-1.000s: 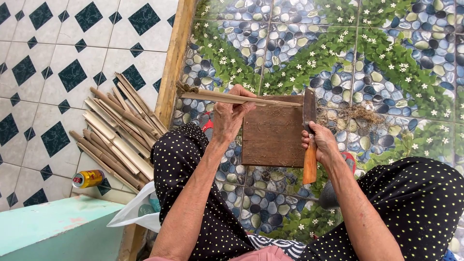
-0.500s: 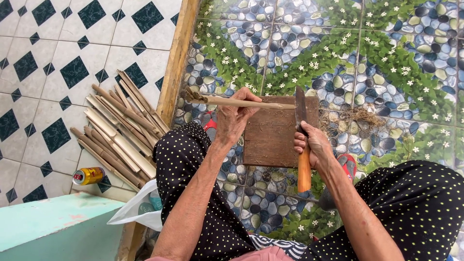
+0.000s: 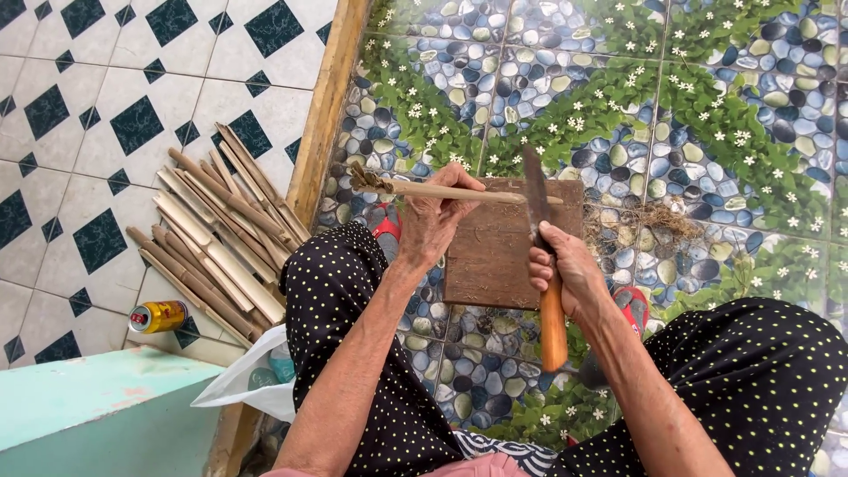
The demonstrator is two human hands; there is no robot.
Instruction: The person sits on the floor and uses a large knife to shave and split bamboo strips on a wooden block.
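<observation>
Left hand (image 3: 437, 221): fingers pinched round a bamboo stick (image 3: 442, 191), held level across the top edge of the wooden board (image 3: 512, 247), frayed end poking out left.
Right hand (image 3: 565, 269): fist wrapped tight on the orange handle of a knife (image 3: 541, 238), blade pointing away, edge resting on the stick.
Risk: honestly that blade sits pretty near the left fingertips; a slip along the stick could nick them, or the stick could roll off the board.
Around: pile of split bamboo (image 3: 212, 238) on the tiled floor (image 3: 79, 97), yellow can (image 3: 159, 316), white plastic bag (image 3: 252, 384), shavings (image 3: 654, 221) right of the board.
In the way: nothing much, both knees crowd the board.
</observation>
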